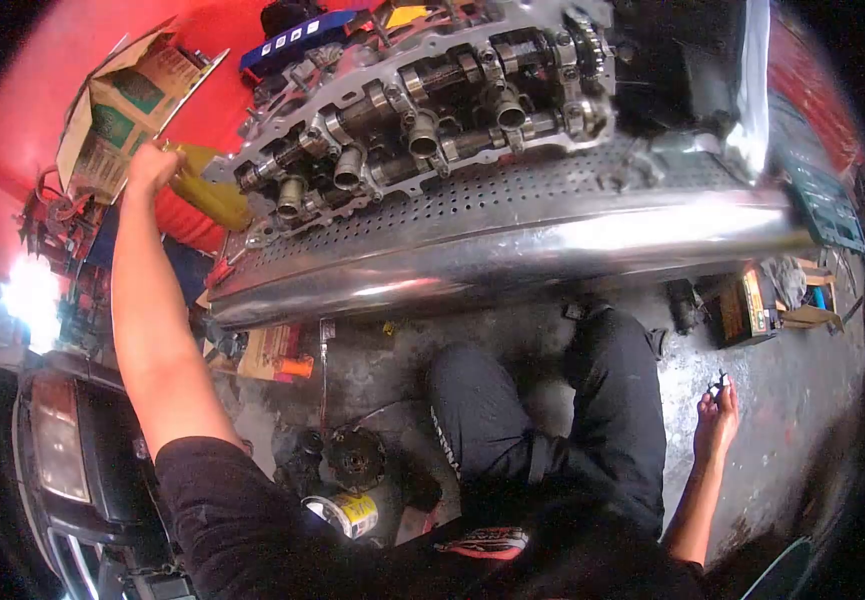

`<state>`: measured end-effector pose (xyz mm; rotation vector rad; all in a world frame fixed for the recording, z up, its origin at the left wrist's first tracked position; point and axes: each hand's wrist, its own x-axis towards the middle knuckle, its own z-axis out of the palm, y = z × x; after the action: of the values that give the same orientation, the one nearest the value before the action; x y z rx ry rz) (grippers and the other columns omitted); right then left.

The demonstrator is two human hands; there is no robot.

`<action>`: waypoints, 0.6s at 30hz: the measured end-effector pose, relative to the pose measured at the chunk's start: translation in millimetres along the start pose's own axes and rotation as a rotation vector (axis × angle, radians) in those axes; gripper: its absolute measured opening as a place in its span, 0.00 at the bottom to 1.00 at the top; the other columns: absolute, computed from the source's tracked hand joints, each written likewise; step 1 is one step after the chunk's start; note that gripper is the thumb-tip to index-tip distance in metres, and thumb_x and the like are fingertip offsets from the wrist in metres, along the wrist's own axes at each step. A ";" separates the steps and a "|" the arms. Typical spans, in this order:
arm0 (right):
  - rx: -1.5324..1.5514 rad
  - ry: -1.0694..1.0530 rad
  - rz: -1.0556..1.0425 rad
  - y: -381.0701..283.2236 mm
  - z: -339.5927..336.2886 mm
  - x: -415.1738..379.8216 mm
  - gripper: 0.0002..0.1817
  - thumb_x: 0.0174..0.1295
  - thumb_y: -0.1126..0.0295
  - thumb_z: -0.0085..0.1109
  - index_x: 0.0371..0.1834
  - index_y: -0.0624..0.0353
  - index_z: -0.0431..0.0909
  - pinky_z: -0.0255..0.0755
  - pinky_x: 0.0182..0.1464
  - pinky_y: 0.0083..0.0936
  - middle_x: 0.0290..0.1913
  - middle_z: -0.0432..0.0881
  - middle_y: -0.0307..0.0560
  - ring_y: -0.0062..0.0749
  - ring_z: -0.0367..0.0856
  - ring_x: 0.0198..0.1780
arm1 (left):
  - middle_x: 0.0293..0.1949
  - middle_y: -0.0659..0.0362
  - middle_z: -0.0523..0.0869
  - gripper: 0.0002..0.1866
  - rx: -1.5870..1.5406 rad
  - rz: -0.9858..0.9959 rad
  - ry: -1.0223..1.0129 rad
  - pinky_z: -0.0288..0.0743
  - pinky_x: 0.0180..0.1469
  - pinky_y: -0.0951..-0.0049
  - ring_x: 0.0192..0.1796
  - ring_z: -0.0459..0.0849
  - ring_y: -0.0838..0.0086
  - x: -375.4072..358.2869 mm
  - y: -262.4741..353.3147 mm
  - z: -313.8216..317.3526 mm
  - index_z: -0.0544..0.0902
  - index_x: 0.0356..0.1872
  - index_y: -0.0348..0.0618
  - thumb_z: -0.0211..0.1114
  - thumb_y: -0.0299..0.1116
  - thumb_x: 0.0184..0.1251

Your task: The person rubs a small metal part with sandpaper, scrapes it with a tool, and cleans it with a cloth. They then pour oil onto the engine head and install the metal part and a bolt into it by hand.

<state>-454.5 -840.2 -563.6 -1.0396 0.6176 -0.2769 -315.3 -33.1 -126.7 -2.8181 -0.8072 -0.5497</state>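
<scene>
My left hand (155, 167) is stretched out to the far left with its fingers curled closed. It is beside a yellow, bottle-like thing (214, 192) and just in front of an open cardboard box (117, 125); what it grips, if anything, is hidden. Low on the right, my right hand (717, 420) is raised above the floor, fingers closed around a small black-and-white piece (720, 385), too small to name. An engine cylinder head (422, 95), with camshafts and several upright tubes, rests on a perforated metal bench (512, 195), away from both hands.
The bench's rounded metal edge (512, 255) runs across in front of my knees. A car front with a headlight (60, 440) is at the left. Round dark parts (357, 458) and a can (357, 512) are on the floor. A box (749, 308) stands at the right.
</scene>
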 end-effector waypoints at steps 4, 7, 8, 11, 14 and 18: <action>0.052 -0.007 0.012 -6.9 6.0 -10.7 0.20 0.71 0.66 0.52 0.64 0.59 0.69 0.69 0.38 0.17 0.39 0.73 0.37 0.21 0.71 0.36 | 0.48 0.36 0.83 0.34 0.058 0.003 0.144 0.75 0.55 0.59 0.53 0.82 0.49 -4.0 1.3 4.7 0.76 0.54 0.28 0.65 0.41 0.45; 0.049 -0.012 0.010 -11.7 5.3 -19.6 0.20 0.71 0.66 0.52 0.64 0.59 0.69 0.68 0.37 0.17 0.39 0.74 0.37 0.21 0.72 0.35 | 0.50 0.35 0.82 0.34 0.064 -0.007 0.140 0.74 0.56 0.58 0.54 0.81 0.47 5.6 -10.3 13.0 0.75 0.54 0.28 0.66 0.42 0.46; 0.065 -0.025 0.015 -11.2 2.0 -18.4 0.19 0.72 0.66 0.51 0.64 0.59 0.69 0.67 0.36 0.16 0.38 0.74 0.37 0.21 0.72 0.35 | 0.49 0.35 0.82 0.34 0.041 0.009 0.140 0.74 0.56 0.58 0.54 0.81 0.47 10.6 -18.6 16.9 0.75 0.54 0.28 0.66 0.43 0.47; 0.076 -0.026 0.024 -9.1 -2.6 -19.1 0.19 0.72 0.66 0.50 0.63 0.59 0.69 0.67 0.37 0.17 0.39 0.74 0.37 0.21 0.72 0.35 | 0.48 0.36 0.83 0.33 -0.089 0.041 0.124 0.74 0.55 0.58 0.53 0.82 0.47 15.0 -31.4 20.7 0.76 0.54 0.29 0.67 0.44 0.48; 0.102 -0.049 0.031 -12.4 6.4 -26.7 0.19 0.73 0.66 0.49 0.63 0.60 0.69 0.66 0.37 0.17 0.41 0.75 0.37 0.21 0.72 0.35 | 0.48 0.39 0.84 0.33 -0.249 0.027 0.090 0.74 0.54 0.58 0.52 0.82 0.48 18.9 -47.4 24.4 0.76 0.54 0.33 0.69 0.45 0.49; 0.110 -0.134 0.054 -22.2 29.4 -38.3 0.20 0.73 0.67 0.47 0.64 0.63 0.68 0.66 0.34 0.19 0.45 0.77 0.42 0.22 0.71 0.33 | 0.51 0.43 0.84 0.34 -0.112 0.000 0.321 0.73 0.57 0.58 0.55 0.82 0.50 7.3 -48.8 20.8 0.75 0.58 0.38 0.71 0.47 0.51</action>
<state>-466.0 -811.2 -520.6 -0.9265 0.5034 -0.1895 -329.5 16.7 -140.5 -2.7201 -0.7311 -1.0434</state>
